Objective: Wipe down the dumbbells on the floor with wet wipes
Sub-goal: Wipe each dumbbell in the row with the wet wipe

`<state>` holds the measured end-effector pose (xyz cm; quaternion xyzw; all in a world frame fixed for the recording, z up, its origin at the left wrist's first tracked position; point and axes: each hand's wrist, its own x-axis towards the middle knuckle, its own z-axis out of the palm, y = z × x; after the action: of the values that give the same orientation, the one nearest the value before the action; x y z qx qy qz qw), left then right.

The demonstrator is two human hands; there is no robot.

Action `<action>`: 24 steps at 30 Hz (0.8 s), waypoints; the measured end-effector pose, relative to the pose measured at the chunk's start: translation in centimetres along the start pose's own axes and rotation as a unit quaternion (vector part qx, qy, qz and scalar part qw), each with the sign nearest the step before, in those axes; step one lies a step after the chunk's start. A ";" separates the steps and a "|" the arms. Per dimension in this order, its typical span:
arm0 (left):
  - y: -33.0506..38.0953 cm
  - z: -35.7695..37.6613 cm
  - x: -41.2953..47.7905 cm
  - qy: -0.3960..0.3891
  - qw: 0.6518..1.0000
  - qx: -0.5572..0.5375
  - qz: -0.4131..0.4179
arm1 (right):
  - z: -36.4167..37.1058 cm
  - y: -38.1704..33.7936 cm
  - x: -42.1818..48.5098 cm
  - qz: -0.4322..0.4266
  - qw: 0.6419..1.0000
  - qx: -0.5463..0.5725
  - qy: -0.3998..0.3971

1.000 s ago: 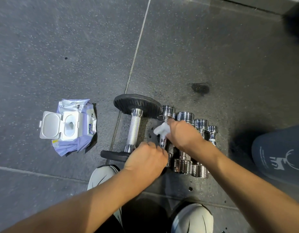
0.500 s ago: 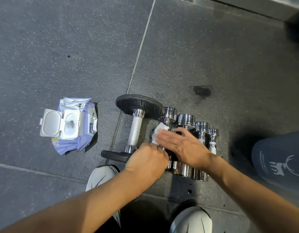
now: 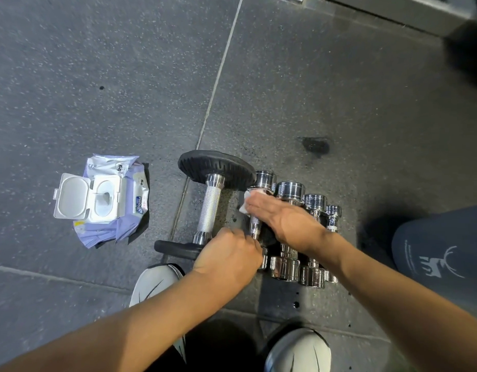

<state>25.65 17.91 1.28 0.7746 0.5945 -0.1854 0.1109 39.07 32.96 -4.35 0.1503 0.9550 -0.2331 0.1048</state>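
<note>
Dumbbells lie side by side on the grey floor at frame centre. Four are chrome, shrinking toward 3 o'clock; a black-plated dumbbell sits at their 9 o'clock. Right hand: fingers straight, pressed together, flattening a white wet wipe onto the leftmost chrome dumbbell near its 12 o'clock head. Left hand: fingers curled over that dumbbell's 6 o'clock end, apparently gripping it; contact hidden. Wipes pack, lid open, lies well apart at 9 o'clock.
</note>
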 end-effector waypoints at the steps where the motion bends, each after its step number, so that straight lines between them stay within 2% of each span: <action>1: -0.2 0.1 -0.2 -0.003 1.000 -0.002 -0.002 | 0.4 -0.9 -0.2 -0.025 0.999 0.023 -0.034; 3: -0.2 0.4 -0.2 0.002 1.000 -0.008 -0.005 | 0.9 -1.3 -1.1 -0.114 0.992 -0.002 -0.057; 4: -0.1 0.5 -0.1 0.010 1.000 -0.006 -0.007 | 0.9 -1.0 -1.3 -0.127 0.989 -0.017 -0.078; 6: 0.1 0.6 0.1 0.017 1.000 -0.007 -0.008 | -0.1 0.7 -0.4 -0.085 0.994 -0.006 -0.071; 9: 0.1 0.3 0.1 0.018 1.000 -0.008 0.000 | -0.6 1.0 0.8 0.005 1.000 0.004 0.008; 11: 0.1 0.3 0.1 0.021 1.000 -0.001 -0.003 | -0.4 -0.1 0.1 -0.021 0.999 0.007 -0.035; 13: 0.0 0.5 -0.1 0.018 1.000 0.014 -0.009 | -0.3 -1.4 -0.1 -0.089 0.991 0.022 -0.099; 14: 0.0 0.5 -0.1 0.019 1.000 0.018 -0.009 | -0.5 -1.2 0.1 -0.096 0.990 0.016 -0.101; 18: 0.0 0.3 0.0 0.036 0.999 0.008 0.011 | -0.2 1.1 1.2 0.018 0.999 -0.023 -0.021; 20: 0.0 0.3 -0.1 0.040 0.999 0.012 0.010 | -0.2 -0.1 0.7 -0.004 0.998 -0.019 -0.066; 22: -0.1 0.3 -0.1 0.040 0.999 0.022 0.005 | -0.2 -1.5 0.3 -0.070 0.988 -0.025 -0.135; 24: -0.2 0.2 -0.2 0.041 0.999 0.028 0.000 | -0.3 -0.9 0.9 -0.070 0.988 -0.042 -0.130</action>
<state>25.41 17.65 1.17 0.7841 0.5936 -0.1695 0.0646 37.94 32.59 -3.96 0.0473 0.9504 -0.2170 0.2178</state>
